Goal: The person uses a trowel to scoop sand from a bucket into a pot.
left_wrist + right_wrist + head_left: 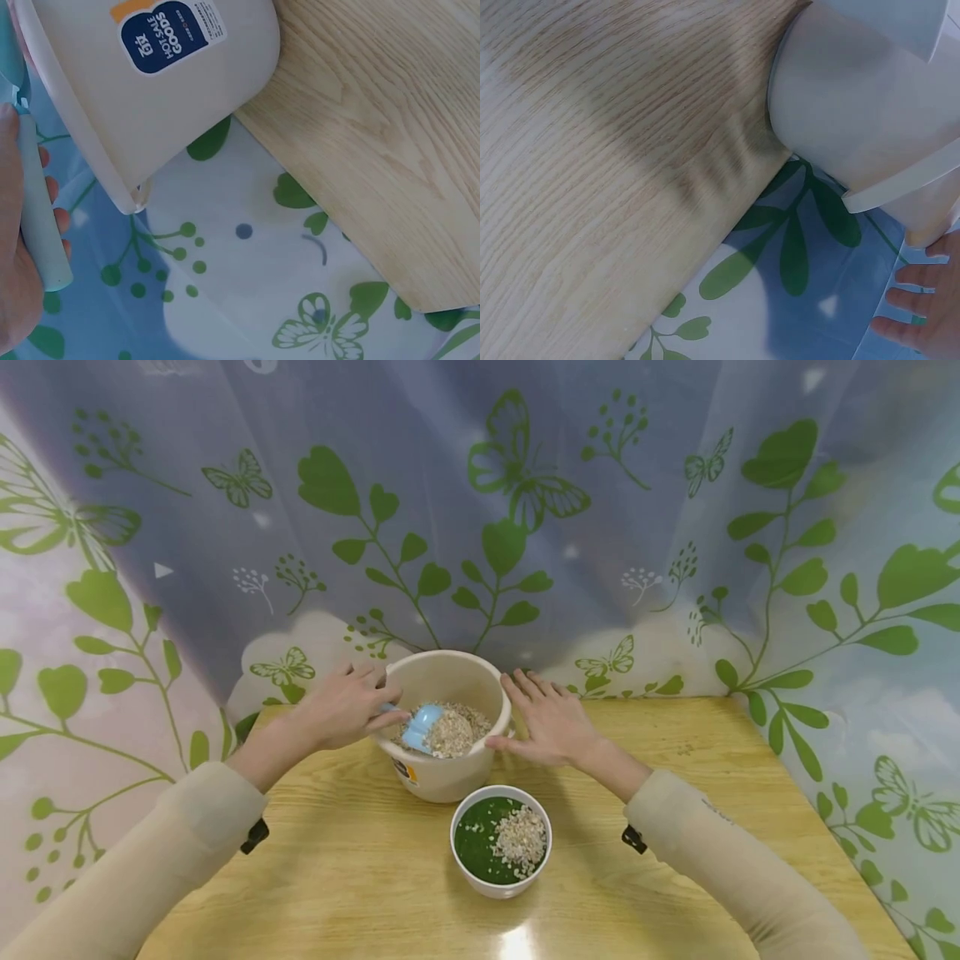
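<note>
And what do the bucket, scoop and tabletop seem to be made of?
Bucket: probably plastic, satin cream, with a smooth molded rim. Scoop: likely plastic, evenly blue with a soft sheen. Tabletop: wood or laminate, glossy, showing grain and a bright reflection.

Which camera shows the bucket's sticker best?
The left wrist view: the sticker looks big there, with readable words. The head view shows it tiny on the bucket; the right wrist view doesn't show it.

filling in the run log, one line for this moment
left hand: grips blue scoop; scoop: holding flakes, inside cream bucket; right hand: beside bucket; bowl: flakes inside
</note>
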`<state>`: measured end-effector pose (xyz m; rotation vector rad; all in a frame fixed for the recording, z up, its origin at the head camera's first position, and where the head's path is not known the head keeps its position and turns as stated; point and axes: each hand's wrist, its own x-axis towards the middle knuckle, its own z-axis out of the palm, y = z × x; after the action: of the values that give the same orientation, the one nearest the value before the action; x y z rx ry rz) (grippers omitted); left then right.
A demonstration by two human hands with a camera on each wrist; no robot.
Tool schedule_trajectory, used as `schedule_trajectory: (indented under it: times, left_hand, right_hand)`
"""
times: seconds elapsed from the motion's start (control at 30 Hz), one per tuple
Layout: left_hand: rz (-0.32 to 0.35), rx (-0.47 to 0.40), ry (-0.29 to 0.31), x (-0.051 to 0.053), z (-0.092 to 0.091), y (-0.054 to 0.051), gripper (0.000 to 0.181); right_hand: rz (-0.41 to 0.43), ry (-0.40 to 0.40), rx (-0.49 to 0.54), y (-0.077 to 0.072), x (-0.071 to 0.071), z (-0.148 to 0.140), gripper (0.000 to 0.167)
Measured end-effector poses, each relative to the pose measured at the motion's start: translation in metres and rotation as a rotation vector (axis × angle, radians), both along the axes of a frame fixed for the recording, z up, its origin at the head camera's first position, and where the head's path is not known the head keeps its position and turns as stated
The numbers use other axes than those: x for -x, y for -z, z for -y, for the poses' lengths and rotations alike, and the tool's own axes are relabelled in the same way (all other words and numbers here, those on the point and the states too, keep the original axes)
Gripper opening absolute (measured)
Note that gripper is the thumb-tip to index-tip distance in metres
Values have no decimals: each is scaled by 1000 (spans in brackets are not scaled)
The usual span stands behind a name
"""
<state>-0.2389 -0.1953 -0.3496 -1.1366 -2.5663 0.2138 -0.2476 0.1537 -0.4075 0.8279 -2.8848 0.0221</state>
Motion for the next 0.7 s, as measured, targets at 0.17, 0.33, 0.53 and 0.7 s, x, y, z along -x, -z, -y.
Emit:
schedule_trajectory:
  times: [0.17,0.33,0.53,0.7]
  left_hand:
    - [14,-1,5,-8,-4,-3,33]
    - [29,-2,20,-16,-8,-5,34]
    - [35,-6,45,-25,-13,-4,36]
    - [9,-8,62,-33,-18,-2,35]
  right_hand:
    - [8,11,-1,1,0,0,109]
    - [-17,-7,11,1,-3,-3,108]
    - [-74,-51,27,1,-11,-11,113]
    - [-87,-82,23,-1,-22,-15,111]
